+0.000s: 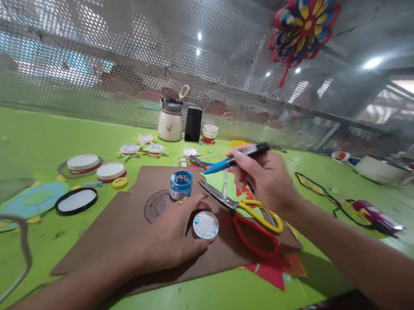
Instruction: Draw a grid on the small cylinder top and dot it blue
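Note:
My left hand (169, 232) rests on a brown cardboard sheet (104, 244), its thumb and fingers curled around a small round white lid (205, 225) with blue marks. Just beyond it stands a small blue paint pot (180, 184), next to a circular pattern drawn on the cardboard (155, 206). My right hand (266, 177) is raised above the sheet and grips a black marker (251, 150) together with a blue pen (218, 165), tips pointing left. Scissors with yellow and red handles (251, 217) lie under that hand.
Round white lids (83, 162) and a black-rimmed disc (76, 201) lie on the green table (38, 135) at left. A cream jug (170, 120), a phone (193, 124) and a small tub (209, 134) stand by the perforated metal wall. A glue gun with cable (374, 216) lies at right.

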Action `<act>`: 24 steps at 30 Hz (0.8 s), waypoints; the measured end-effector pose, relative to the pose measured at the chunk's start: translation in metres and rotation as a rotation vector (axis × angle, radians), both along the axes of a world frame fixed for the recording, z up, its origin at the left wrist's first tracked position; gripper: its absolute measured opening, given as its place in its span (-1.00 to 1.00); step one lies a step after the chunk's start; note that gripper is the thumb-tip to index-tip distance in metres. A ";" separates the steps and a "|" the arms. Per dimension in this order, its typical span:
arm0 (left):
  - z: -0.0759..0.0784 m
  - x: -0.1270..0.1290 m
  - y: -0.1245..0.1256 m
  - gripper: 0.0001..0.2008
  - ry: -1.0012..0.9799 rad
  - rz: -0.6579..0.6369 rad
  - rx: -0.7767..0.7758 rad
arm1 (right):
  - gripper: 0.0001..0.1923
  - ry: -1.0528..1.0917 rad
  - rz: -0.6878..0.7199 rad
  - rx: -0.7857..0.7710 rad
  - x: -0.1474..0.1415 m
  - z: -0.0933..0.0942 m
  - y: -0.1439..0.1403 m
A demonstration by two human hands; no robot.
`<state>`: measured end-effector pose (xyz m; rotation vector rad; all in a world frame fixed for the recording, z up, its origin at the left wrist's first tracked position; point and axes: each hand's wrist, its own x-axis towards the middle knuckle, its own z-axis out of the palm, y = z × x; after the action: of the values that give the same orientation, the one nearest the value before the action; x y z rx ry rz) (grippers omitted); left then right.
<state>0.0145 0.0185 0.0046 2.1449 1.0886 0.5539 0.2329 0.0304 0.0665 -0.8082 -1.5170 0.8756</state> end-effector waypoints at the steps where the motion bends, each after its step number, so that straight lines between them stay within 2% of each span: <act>1: 0.000 0.000 0.000 -0.53 0.008 -0.019 0.010 | -0.76 -0.026 0.018 -0.029 -0.007 0.000 0.009; 3: -0.001 0.000 -0.001 -0.52 0.018 -0.042 0.012 | -0.66 -0.080 0.044 -0.139 -0.021 -0.005 0.027; 6: -0.004 0.000 -0.001 -0.32 0.039 0.001 0.002 | -0.57 -0.121 0.074 -0.201 -0.040 -0.019 0.052; 9: -0.004 0.002 0.000 -0.19 0.067 0.032 -0.030 | -0.61 -0.174 0.116 -0.246 -0.052 -0.031 0.069; 12: -0.004 0.003 0.001 -0.23 0.075 0.028 -0.051 | -0.74 -0.217 0.143 -0.269 -0.055 -0.037 0.077; 15: -0.004 0.004 0.000 -0.24 0.057 0.025 -0.037 | -0.78 -0.210 0.118 -0.266 -0.052 -0.035 0.078; 24: -0.012 0.001 0.005 -0.15 0.019 0.014 -0.032 | -0.64 -0.016 -0.009 -0.196 -0.033 -0.014 0.062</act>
<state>0.0151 0.0232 -0.0072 2.1206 1.1162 0.5196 0.2000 0.0925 0.0527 -0.9649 -1.4549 1.0246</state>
